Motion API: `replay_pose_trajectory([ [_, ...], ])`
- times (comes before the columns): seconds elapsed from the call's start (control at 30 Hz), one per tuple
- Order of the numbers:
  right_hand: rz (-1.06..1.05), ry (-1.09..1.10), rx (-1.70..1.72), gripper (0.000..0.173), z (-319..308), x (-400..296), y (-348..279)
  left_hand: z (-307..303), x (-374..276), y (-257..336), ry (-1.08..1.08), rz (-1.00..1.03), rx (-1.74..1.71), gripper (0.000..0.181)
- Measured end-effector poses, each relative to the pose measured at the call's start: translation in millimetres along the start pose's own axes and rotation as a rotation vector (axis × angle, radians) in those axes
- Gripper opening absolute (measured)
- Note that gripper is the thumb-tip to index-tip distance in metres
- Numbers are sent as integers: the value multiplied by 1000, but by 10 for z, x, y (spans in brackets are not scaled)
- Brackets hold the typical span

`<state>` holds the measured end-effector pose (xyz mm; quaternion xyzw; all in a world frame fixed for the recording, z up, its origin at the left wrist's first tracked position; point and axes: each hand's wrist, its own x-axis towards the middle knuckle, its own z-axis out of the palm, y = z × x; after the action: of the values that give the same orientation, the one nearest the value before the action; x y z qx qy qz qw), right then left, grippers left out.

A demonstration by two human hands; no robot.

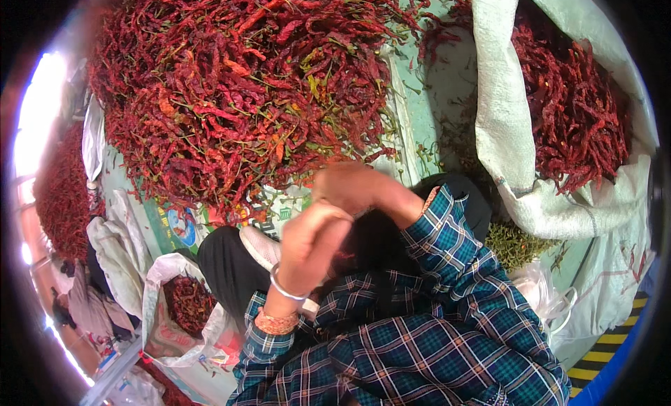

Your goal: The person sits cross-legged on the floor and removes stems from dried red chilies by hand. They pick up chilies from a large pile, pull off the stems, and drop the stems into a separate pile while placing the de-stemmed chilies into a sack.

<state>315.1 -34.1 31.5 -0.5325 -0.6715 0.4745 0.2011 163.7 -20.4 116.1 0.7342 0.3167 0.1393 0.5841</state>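
Note:
A large heap of dried red chilli peppers (236,91), many with stems, lies on the floor before me. My right hand (356,186) is at the heap's near edge, blurred, its fingers bent and largely hidden. Just below it, close to my lap, my left hand (312,241) is curled, with a metal bangle (285,288) round the wrist. The two hands are close together, overlapping in this view. Whether either one holds a chilli is hidden by the fingers and the blur.
A white woven sack (503,91) on the right holds darker chillies (576,107). Beside it lie loose green stems (516,243). A smaller white bag (178,353) with dark chillies (188,304) stands left of my knee. Another chilli heap (63,196) is at far left.

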Motion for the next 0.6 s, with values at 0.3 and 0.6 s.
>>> replay_pose_trajectory([
  [0.3,475,489,-201,43,-372,-278,279,-363,-43,-378,248,-372,-1103,6],
  [0.6,83,48,829,16,-537,-298,15,-367,31,-521,220,-498,-1070,15],
])
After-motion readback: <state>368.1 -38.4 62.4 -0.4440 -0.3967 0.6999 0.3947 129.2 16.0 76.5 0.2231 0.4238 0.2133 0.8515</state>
